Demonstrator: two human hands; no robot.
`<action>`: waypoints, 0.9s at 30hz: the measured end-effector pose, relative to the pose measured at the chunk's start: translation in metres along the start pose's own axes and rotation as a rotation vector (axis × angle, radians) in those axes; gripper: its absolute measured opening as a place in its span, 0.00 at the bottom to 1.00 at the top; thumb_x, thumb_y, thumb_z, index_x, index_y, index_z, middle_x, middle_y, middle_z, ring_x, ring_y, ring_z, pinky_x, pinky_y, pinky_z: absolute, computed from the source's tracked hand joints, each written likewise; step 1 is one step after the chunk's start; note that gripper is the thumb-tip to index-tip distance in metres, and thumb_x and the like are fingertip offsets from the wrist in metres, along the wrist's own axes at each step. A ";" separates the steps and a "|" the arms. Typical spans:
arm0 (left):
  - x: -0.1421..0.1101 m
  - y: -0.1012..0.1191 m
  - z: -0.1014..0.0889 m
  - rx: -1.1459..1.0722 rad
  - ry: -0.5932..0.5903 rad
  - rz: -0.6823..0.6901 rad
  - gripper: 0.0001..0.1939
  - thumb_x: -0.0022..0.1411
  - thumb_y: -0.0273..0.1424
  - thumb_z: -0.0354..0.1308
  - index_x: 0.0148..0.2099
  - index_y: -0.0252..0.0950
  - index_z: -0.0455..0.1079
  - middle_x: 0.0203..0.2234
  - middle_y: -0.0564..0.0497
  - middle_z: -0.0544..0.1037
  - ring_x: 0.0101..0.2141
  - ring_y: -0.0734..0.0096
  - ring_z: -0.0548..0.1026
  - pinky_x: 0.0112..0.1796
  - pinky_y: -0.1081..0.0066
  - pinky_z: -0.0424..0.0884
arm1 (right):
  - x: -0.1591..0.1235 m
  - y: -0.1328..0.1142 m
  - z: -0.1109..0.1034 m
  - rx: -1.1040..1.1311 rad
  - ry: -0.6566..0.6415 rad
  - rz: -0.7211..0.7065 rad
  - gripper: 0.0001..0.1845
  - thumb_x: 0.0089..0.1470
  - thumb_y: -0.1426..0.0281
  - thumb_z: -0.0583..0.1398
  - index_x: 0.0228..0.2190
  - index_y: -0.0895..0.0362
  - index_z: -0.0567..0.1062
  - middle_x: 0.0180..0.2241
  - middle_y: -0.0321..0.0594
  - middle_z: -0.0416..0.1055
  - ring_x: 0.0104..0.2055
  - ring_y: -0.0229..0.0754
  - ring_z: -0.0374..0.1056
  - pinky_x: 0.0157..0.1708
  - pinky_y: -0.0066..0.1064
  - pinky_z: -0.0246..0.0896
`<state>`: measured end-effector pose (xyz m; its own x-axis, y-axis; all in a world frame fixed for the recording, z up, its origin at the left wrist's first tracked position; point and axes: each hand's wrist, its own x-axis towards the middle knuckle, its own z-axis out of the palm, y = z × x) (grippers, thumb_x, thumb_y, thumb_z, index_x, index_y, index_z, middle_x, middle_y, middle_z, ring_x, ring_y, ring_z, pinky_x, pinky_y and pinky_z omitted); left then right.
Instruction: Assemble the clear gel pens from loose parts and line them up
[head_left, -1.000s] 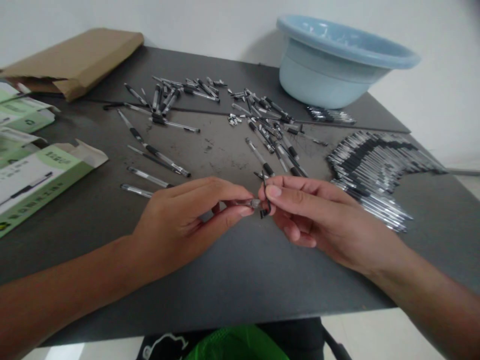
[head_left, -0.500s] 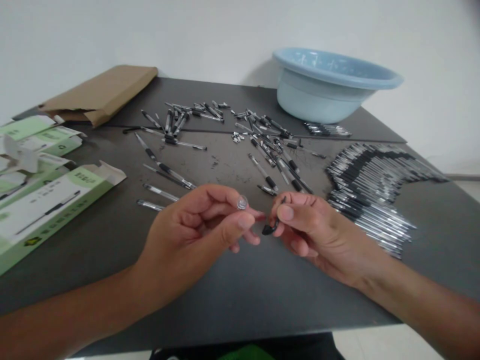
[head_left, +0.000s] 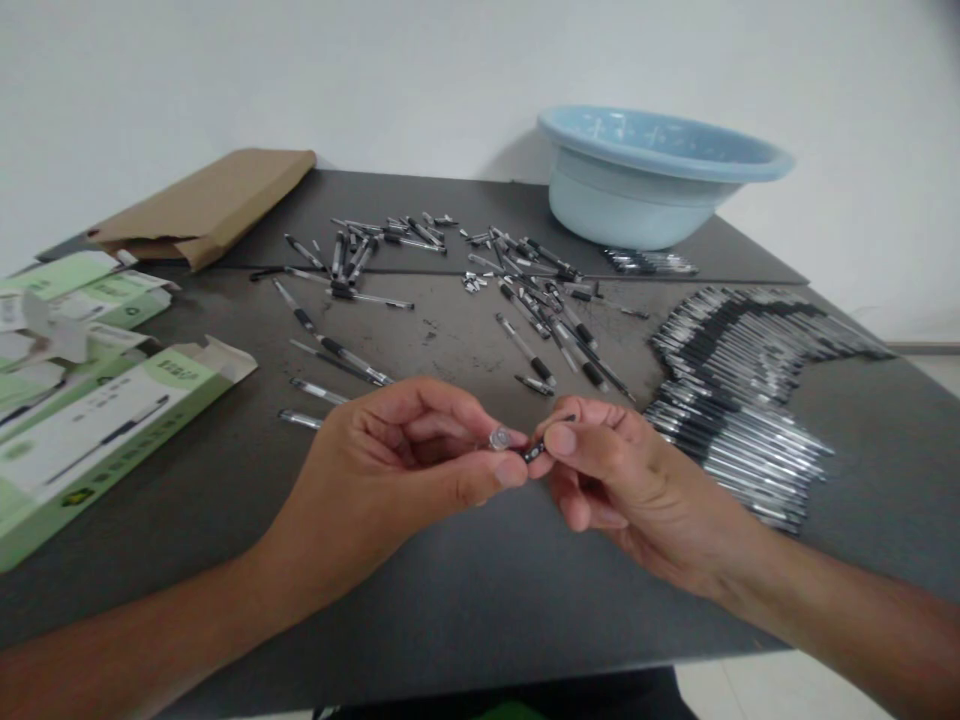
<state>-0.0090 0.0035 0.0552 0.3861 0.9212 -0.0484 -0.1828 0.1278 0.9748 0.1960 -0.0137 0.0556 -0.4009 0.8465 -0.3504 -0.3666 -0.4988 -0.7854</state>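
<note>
In the head view, my left hand (head_left: 405, 460) is closed around a clear pen barrel (head_left: 499, 438), whose round open end points towards me between thumb and forefinger. Most of its length is hidden by the hand. My right hand (head_left: 622, 465) pinches a small black clip-like pen part (head_left: 534, 452) with a thin tail poking up past the thumb. The black part is right beside the barrel's end, and the fingertips of both hands nearly meet. Whether the two parts touch, I cannot tell.
Loose pens and pen parts (head_left: 525, 355) lie scattered beyond my hands. Rows of pens (head_left: 739, 440) are laid out at right. A blue basin (head_left: 630, 205) stands behind them. Green-white pen boxes (head_left: 112, 420) and a brown paper bag (head_left: 217, 195) are at left.
My hands have come closer together, bringing the black part up to the barrel's end. The black part has turned in my right fingers. The view has shifted slightly.
</note>
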 end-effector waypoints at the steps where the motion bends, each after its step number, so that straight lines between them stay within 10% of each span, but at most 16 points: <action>1: 0.000 0.000 -0.001 -0.038 -0.017 -0.015 0.10 0.57 0.25 0.76 0.35 0.42 0.79 0.33 0.57 0.89 0.33 0.71 0.87 0.33 0.82 0.81 | 0.000 0.000 0.000 -0.003 -0.008 0.006 0.12 0.50 0.65 0.74 0.27 0.57 0.77 0.17 0.31 0.73 0.16 0.28 0.64 0.14 0.18 0.39; 15: 0.004 -0.003 -0.010 -0.094 0.009 -0.085 0.08 0.59 0.27 0.77 0.36 0.40 0.80 0.29 0.55 0.88 0.27 0.77 0.84 0.31 0.85 0.80 | -0.003 0.001 -0.009 -0.783 0.042 -0.530 0.06 0.50 0.71 0.73 0.32 0.55 0.83 0.28 0.34 0.81 0.26 0.34 0.73 0.23 0.23 0.66; 21: 0.005 -0.006 -0.011 0.011 0.083 -0.038 0.09 0.59 0.28 0.77 0.34 0.39 0.79 0.25 0.56 0.85 0.27 0.74 0.84 0.31 0.82 0.80 | -0.004 -0.005 -0.013 -0.796 0.005 -0.521 0.09 0.57 0.69 0.71 0.42 0.52 0.84 0.36 0.35 0.83 0.36 0.38 0.79 0.33 0.25 0.74; 27: 0.006 -0.006 -0.005 0.004 0.052 -0.008 0.08 0.64 0.35 0.73 0.38 0.41 0.77 0.33 0.53 0.88 0.33 0.68 0.87 0.34 0.78 0.83 | -0.007 -0.015 -0.012 -0.672 -0.105 -0.474 0.26 0.65 0.65 0.65 0.63 0.43 0.73 0.46 0.39 0.79 0.27 0.33 0.77 0.14 0.19 0.66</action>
<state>-0.0105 0.0098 0.0474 0.3400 0.9380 -0.0672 -0.1758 0.1336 0.9753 0.2138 -0.0100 0.0636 -0.4190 0.9004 0.1176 0.0499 0.1521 -0.9871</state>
